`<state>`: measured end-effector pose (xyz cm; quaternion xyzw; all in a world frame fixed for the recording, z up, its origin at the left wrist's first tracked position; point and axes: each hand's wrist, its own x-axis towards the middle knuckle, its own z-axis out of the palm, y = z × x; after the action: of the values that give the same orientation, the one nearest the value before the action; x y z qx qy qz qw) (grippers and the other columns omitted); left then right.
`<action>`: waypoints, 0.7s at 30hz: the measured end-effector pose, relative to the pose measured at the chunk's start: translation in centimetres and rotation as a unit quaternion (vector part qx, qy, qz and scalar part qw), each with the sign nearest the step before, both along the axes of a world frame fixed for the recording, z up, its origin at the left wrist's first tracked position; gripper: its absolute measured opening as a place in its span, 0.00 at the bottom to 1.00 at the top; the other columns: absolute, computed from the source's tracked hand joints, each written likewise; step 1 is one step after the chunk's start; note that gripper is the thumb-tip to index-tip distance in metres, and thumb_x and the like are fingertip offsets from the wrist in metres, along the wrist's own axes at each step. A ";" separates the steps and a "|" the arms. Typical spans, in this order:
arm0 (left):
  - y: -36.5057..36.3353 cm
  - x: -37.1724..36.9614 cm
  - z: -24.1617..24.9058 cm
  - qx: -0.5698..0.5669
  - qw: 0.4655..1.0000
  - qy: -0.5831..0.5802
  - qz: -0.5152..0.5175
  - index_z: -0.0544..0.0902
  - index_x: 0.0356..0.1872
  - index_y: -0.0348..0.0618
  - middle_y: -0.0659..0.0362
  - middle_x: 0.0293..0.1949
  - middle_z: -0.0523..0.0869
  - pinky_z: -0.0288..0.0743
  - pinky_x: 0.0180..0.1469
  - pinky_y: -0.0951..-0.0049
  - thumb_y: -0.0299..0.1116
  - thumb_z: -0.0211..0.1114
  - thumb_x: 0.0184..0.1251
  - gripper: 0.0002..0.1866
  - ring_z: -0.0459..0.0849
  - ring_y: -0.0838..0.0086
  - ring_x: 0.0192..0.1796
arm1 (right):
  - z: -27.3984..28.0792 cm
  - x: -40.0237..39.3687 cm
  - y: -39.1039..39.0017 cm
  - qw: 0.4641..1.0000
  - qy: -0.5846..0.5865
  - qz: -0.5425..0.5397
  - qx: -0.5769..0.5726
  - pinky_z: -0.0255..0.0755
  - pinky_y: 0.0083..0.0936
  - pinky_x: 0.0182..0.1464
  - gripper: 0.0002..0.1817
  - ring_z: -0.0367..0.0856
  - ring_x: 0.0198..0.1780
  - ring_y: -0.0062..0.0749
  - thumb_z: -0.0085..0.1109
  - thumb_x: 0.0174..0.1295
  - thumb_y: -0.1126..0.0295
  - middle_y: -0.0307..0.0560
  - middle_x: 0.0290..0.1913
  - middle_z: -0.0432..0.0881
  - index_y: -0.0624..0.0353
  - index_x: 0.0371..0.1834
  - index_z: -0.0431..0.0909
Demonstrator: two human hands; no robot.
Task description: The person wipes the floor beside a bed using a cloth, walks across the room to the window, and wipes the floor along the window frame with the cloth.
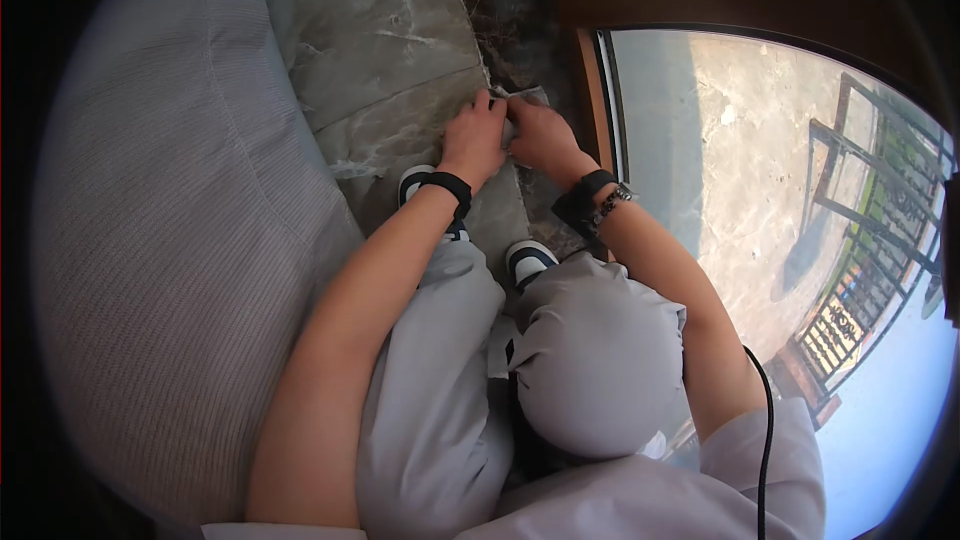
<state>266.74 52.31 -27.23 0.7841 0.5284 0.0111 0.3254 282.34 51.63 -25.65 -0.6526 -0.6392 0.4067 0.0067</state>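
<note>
Both hands reach down in front of my feet and meet close to the floor. My left hand (474,142) has its fingers bent and drawn together near the other hand's fingertips; what they pinch, if anything, is too small to tell. Beside it on the right, my right hand (546,140) is closed, thumb side toward the left hand. A thin greyish-white piece (530,96), perhaps cloth or paper, shows just beyond the right fingers and seems held by them. Its lower part is hidden by the hands. Black bands circle both wrists.
A ribbed grey sofa-like surface (170,240) fills the left side. Grey marble tiles (375,30) meet a dark stone strip (505,0). On the right stands a brown-framed glass pane (655,130), with a metal railing (850,310) beyond. A black cable (768,420) hangs by my right arm.
</note>
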 end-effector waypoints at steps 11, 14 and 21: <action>-0.3 -0.4 1.1 -0.016 0.999 0.025 -0.012 0.79 0.55 0.46 0.49 0.58 0.77 0.86 0.54 0.51 0.28 0.82 0.50 0.30 0.86 0.50 0.56 | -1.2 -0.3 -1.3 1.000 0.012 -0.005 0.015 0.79 0.51 0.62 0.29 0.81 0.63 0.63 0.66 0.52 0.73 0.58 0.60 0.82 0.52 0.62 0.77; -0.3 -0.7 1.5 -0.020 1.000 0.020 -0.012 0.78 0.56 0.47 0.49 0.59 0.78 0.86 0.55 0.51 0.29 0.82 0.49 0.31 0.86 0.50 0.57 | -1.3 0.0 -2.1 0.997 0.051 -0.026 0.055 0.78 0.52 0.61 0.29 0.81 0.62 0.63 0.66 0.52 0.73 0.58 0.59 0.82 0.53 0.62 0.77; -0.9 -0.9 0.7 0.002 1.000 -0.013 0.015 0.80 0.57 0.49 0.52 0.56 0.79 0.84 0.54 0.51 0.32 0.81 0.50 0.30 0.86 0.49 0.56 | 0.5 0.0 -2.1 0.987 0.113 -0.110 0.037 0.77 0.46 0.63 0.25 0.81 0.61 0.59 0.66 0.52 0.72 0.56 0.55 0.84 0.57 0.57 0.78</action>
<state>265.79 51.43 -26.52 0.7764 0.5360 0.0274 0.3303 282.33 49.52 -25.10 -0.6680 -0.5732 0.4509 0.1479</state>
